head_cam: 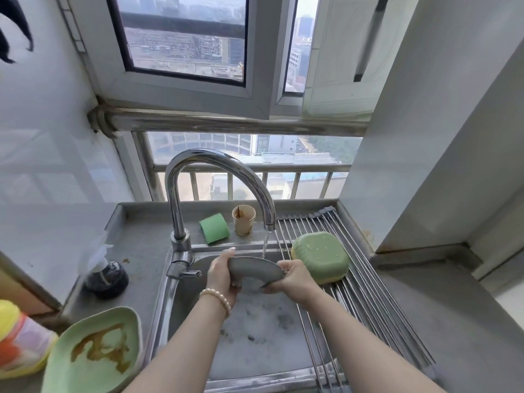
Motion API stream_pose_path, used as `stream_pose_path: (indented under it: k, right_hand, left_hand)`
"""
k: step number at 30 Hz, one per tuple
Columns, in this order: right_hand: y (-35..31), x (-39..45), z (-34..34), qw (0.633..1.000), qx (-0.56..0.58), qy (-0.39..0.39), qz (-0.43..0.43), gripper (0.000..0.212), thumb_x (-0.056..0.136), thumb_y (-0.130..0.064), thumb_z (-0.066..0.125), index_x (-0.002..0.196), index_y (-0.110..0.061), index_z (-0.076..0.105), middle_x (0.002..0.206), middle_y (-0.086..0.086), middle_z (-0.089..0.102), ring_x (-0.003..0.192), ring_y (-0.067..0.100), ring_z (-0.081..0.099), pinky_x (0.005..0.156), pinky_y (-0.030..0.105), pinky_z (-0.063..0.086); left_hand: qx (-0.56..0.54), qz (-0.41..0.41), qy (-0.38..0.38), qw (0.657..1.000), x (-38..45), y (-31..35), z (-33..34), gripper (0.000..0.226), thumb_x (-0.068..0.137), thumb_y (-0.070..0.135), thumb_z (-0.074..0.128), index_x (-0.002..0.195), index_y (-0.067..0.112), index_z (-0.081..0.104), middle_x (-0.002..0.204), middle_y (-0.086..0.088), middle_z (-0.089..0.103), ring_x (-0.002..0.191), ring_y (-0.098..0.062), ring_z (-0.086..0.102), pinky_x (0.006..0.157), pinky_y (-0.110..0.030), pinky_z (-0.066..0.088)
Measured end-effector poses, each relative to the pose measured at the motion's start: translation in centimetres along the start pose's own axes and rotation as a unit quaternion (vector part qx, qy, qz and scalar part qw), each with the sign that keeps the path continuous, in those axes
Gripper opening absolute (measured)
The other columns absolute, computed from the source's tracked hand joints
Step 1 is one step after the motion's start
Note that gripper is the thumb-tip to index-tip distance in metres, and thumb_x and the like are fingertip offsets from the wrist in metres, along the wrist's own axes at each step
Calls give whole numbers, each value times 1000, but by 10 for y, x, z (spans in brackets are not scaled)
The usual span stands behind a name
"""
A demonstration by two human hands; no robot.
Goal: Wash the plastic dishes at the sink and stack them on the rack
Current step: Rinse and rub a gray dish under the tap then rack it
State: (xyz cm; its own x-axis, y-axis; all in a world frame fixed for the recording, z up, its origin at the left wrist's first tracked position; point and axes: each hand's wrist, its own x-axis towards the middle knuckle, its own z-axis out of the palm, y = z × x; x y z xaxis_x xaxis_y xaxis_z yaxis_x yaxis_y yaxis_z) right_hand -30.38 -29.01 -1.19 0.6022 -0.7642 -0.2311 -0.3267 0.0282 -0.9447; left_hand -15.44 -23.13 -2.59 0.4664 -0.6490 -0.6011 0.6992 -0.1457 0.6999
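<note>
I hold the grey dish (255,269) on edge over the sink (158,313), just under the tap's (269,226) stream. My left hand (222,276) grips its nine o'clock rim and my right hand (293,279) its three o'clock rim, fingers curled round it. I judge it best to turn the dish slowly so water sweeps both faces, then set it on the rack (365,290) beside the green bowl (321,258).
</note>
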Motion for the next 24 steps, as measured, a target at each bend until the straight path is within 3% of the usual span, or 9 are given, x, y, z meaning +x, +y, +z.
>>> stream_pose_path:
  k: [2, 4, 9, 12, 14, 16, 20, 21, 24]
  right_hand:
    - [-1, 3, -1, 995, 96, 18, 28, 41, 48, 0, 87, 84, -5, 68, 72, 3, 71, 69, 18, 64, 68, 31, 54]
    - [-1, 8, -2, 985, 152, 55, 64, 54, 49, -18, 88, 96, -2, 66, 83, 11, 71, 77, 24, 66, 78, 39, 53]
    - [-7, 32, 11, 983, 26, 169, 61, 53, 70, -62, 72, 90, -13, 61, 94, 4, 69, 92, 22, 65, 84, 40, 53]
    - [-13, 43, 26, 963, -142, 221, 63, 56, 93, -60, 37, 107, -11, 61, 104, 5, 65, 101, 26, 60, 81, 33, 44]
    - [-18, 44, 35, 940, -247, 232, 45, 52, 99, -49, 25, 118, -11, 57, 120, 10, 60, 111, 28, 54, 87, 35, 41]
    - [-21, 42, 47, 919, -335, 206, 8, 50, 100, -45, 25, 131, -12, 47, 135, 10, 50, 123, 27, 45, 99, 38, 34]
    - [-24, 29, 65, 867, -471, 91, -133, 65, 94, -53, 14, 151, -23, 22, 157, 6, 20, 146, 25, 13, 118, 45, 7]
    - [-20, 24, 66, 847, -495, 50, -185, 65, 93, -50, 13, 150, -22, 26, 158, 6, 21, 147, 26, 13, 119, 50, 8]
    - [1, 12, 57, 770, -549, -33, -324, 52, 97, -42, 26, 141, -21, 45, 148, 4, 42, 139, 27, 35, 110, 56, 31]
  left_hand:
    - [63, 66, 19, 996, -3, -2, 6, 66, 66, 54, 76, 112, 11, 53, 94, -10, 66, 79, -25, 65, 71, -40, 57]
    - [143, 111, 43, 982, -8, -3, 10, 91, 44, 66, 81, 111, 10, 55, 102, -10, 65, 91, -26, 63, 85, -43, 54]
    - [213, 173, 146, 950, -6, -14, 13, 52, 57, 44, 89, 87, 15, 58, 93, -6, 67, 84, -23, 64, 82, -36, 54]
    - [181, 174, 210, 945, -4, -16, 16, 45, 66, 51, 82, 75, 13, 60, 85, -9, 70, 82, -29, 67, 79, -40, 55]
    - [159, 172, 249, 940, -7, -13, 18, 49, 79, 52, 69, 74, 5, 62, 87, -16, 69, 85, -33, 64, 77, -36, 51]
    - [138, 157, 269, 940, -7, -8, 17, 54, 92, 49, 54, 86, -4, 66, 96, -21, 68, 93, -36, 61, 76, -34, 43]
    - [103, 97, 293, 945, 7, -5, 4, 52, 101, 32, 38, 111, -14, 61, 120, -29, 60, 114, -40, 55, 94, -37, 42]
    - [93, 80, 298, 947, 11, -5, 0, 50, 101, 29, 39, 113, -16, 59, 121, -30, 59, 116, -40, 55, 97, -38, 42]
    - [24, 17, 263, 964, 17, 0, -9, 46, 100, 27, 42, 113, -14, 57, 114, -22, 62, 111, -36, 58, 97, -37, 46]
